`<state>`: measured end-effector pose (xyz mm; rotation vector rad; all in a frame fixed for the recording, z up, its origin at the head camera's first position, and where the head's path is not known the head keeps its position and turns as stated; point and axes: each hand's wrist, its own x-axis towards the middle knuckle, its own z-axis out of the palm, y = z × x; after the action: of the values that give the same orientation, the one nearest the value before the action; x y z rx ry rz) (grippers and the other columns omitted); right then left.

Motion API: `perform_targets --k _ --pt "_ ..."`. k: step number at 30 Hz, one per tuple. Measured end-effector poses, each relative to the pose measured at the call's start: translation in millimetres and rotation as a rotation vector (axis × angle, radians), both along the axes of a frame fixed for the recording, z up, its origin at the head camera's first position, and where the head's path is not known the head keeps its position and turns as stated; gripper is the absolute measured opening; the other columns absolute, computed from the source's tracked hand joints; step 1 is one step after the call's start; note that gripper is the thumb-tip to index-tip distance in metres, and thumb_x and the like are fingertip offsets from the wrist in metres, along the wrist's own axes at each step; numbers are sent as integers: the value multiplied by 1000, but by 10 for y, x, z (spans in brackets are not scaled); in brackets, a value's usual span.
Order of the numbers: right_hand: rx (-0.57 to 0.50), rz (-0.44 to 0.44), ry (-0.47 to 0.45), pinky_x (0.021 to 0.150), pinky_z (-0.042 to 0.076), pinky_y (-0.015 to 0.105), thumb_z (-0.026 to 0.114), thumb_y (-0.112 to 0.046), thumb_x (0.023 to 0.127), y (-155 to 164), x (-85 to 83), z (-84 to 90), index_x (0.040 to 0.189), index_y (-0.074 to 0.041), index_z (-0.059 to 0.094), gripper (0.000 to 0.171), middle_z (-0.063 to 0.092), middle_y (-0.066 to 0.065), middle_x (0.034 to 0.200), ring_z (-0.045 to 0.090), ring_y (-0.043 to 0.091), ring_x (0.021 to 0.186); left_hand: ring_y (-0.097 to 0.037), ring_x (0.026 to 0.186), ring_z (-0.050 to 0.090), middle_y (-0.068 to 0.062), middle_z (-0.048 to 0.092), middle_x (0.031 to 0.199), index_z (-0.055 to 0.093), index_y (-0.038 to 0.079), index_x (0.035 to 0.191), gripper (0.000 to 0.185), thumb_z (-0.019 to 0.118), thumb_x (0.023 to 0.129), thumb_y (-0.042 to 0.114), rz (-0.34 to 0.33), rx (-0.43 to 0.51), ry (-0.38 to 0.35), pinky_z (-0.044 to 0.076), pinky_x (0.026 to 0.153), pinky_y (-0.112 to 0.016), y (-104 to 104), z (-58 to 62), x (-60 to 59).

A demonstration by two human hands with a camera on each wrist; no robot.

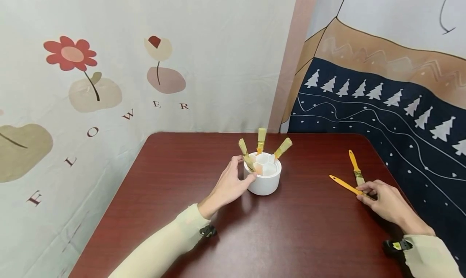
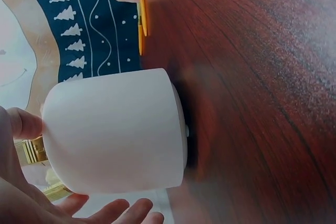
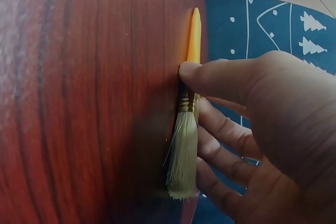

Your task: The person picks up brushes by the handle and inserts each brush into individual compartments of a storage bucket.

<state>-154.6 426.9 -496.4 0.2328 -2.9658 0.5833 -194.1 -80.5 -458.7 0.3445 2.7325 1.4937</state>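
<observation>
A white round brush holder with inner compartments stands on the table, several bristle brushes in it with their bristles up. My left hand holds it at the left side, thumb at the near rim and fingertips round the far side. In the left wrist view the holder's smooth wall fills the middle. At the right, my right hand pinches a paintbrush with an orange handle between thumb and fingers, low over the table. A second orange-handled paintbrush lies just beyond it, its bristles near my fingertips.
The dark red wooden table ends near my right hand. Behind it hangs a pale curtain with flower prints; a navy cloth with white trees hangs at the right.
</observation>
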Motion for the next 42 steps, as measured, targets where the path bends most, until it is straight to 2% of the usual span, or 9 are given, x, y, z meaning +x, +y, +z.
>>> perform_targets --k 8,16,22,28,31,34,38,42 --pt "-2 5 9 72 55 24 96 -8 95 -37 3 11 112 -6 83 21 75 10 105 69 18 87 -42 161 58 -20 64 166 57 13 159 65 77 104 41 -7 -3 5 48 131 -66 -23 13 -15" --pt "-12 31 84 71 56 22 97 -9 94 -102 31 -24 110 -12 84 21 78 5 103 65 -1 81 -40 160 60 -19 66 164 59 12 159 63 79 105 36 -10 6 22 48 131 -64 -12 5 -17" --pt "-50 28 128 72 58 19 98 -10 93 -210 26 27 113 -12 85 24 79 6 104 71 4 82 -40 156 64 -21 68 161 57 7 160 68 81 103 35 6 12 63 50 129 -63 -13 2 0" --pt "-91 18 142 74 58 17 98 -14 94 -359 12 124 115 -14 85 24 81 8 108 74 1 81 -35 155 64 -17 65 163 49 9 162 76 84 102 40 50 37 39 53 127 -59 16 26 95" --pt "-115 22 150 74 58 16 98 -15 95 -439 6 179 117 -16 84 25 83 7 107 72 -3 81 -34 149 67 -12 64 161 49 13 158 76 85 101 48 106 4 33 58 116 -59 42 41 155" --pt "-145 33 160 73 58 15 97 -15 96 -521 4 237 119 -17 84 27 85 5 106 70 -8 82 -34 141 71 -8 65 157 50 18 153 75 85 98 56 153 -48 35 60 101 -56 68 52 197" --pt "-180 66 178 70 55 16 97 -13 96 -642 14 312 122 -19 85 30 85 3 105 63 -6 81 -28 117 72 -9 66 153 52 20 150 74 84 97 60 174 -95 52 57 87 -46 104 64 221" --pt "-214 112 198 72 55 11 98 -11 95 -785 30 399 123 -19 86 32 84 4 108 63 -3 82 -23 99 67 -9 66 151 54 20 149 76 83 96 66 187 -132 62 55 82 -43 132 57 216"
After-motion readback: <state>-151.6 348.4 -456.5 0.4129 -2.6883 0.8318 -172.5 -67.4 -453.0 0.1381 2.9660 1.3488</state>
